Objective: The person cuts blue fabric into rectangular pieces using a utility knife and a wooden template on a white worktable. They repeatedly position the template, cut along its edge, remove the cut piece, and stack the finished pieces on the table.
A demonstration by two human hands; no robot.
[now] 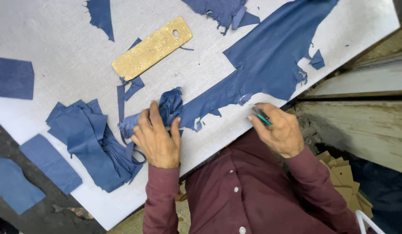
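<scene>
The left hand [157, 139] rests on the tabletop [58, 39], its grip closed on the bunched end of the blue sheet [266, 60], which runs away up and to the right. The right hand [280, 130], at the tabletop edge right of that bunch, is closed around a green-handled tool [262, 116]. A gold template [152, 47] lies above the bunch; a scrap pile [90, 138] lies to its left.

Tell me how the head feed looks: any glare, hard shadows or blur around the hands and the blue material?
Head view: soft, even daylight, no glare on the grey table; faint shadows only under the left hand and the scrap pile. Head view: right hand and its small green-handled tool slightly soft; the large blue sheet and yellow template sharp. Head view: dim at the lower corners.
</scene>
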